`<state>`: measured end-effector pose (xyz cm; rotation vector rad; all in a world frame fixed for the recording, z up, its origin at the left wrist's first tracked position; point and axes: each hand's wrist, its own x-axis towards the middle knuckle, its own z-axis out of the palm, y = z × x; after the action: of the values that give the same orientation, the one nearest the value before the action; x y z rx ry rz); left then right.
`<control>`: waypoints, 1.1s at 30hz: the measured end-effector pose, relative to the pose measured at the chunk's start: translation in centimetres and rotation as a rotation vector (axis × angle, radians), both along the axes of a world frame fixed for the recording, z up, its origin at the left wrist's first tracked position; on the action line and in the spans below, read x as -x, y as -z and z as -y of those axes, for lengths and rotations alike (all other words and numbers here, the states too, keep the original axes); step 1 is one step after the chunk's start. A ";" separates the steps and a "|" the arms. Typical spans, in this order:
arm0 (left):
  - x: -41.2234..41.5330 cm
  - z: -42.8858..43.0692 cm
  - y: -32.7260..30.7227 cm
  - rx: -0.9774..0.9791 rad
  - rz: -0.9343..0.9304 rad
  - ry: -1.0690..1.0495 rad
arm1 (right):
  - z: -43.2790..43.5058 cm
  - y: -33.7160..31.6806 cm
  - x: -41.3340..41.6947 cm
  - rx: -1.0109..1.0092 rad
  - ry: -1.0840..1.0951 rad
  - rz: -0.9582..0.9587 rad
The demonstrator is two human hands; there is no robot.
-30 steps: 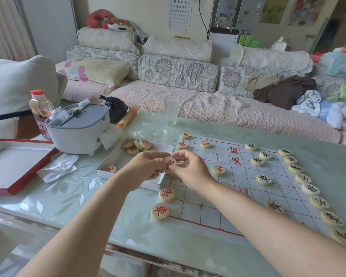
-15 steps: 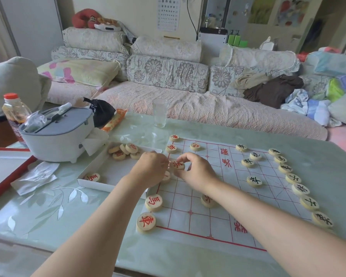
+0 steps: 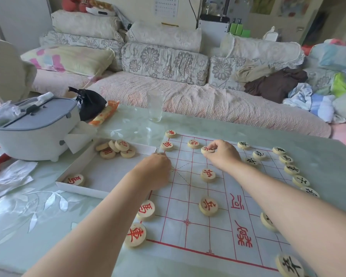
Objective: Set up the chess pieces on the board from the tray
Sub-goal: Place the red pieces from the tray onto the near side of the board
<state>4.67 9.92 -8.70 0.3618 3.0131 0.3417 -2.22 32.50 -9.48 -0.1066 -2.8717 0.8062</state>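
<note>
Half a second ago the two hands were close together over the left side of the board (image 3: 188, 232), the right hand (image 3: 221, 155) pinching a red piece (image 3: 207, 150) just beside the left hand (image 3: 155, 171). Now the right hand has carried that piece away from the left hand, further across the board, while the left hand has stayed at the board's left edge. The camera has also drawn closer. The piece is low over the grid or touching it, which of the two cannot be told, and it lies face up. Thumb and forefinger are clamped on its rim and the other fingers curl loosely behind. It sits at the left tip of the right hand, so the wrist trails off to the right. Being a round disc it has no long axis, and only the crossing under it matters. It seems close to being let go. The left hand rests knuckles up with its fingers tucked under, and whether they hold anything cannot be told. It is touching or just beside the near right corner of the tray (image 3: 84, 191). It is therefore much the nearer hand to the pile (image 3: 116, 148) of red pieces in the tray's far corner, which lies ahead of it and to its left. A lone disc (image 3: 75, 179) lies flat at the tray's near left end
</note>
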 end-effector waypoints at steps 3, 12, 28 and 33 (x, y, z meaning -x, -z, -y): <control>0.2 -0.1 0.0 -0.003 0.000 -0.005 | -0.2 0.7 0.9 -0.040 0.023 0.012; -0.2 0.5 -0.5 -0.111 -0.049 -0.001 | 0.9 0.2 0.3 -0.115 -0.055 0.017; -2.4 12.9 -1.5 -0.006 -0.018 -0.460 | 19.3 -2.4 -4.3 0.020 -0.586 -0.004; -3.8 15.2 -1.8 0.105 0.067 -0.560 | 22.5 -1.5 -3.1 -0.190 -0.529 -0.002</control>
<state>8.43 -5.31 -6.87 -0.5020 2.9925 0.2202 0.92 10.01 -8.03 0.6982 -2.9863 0.5906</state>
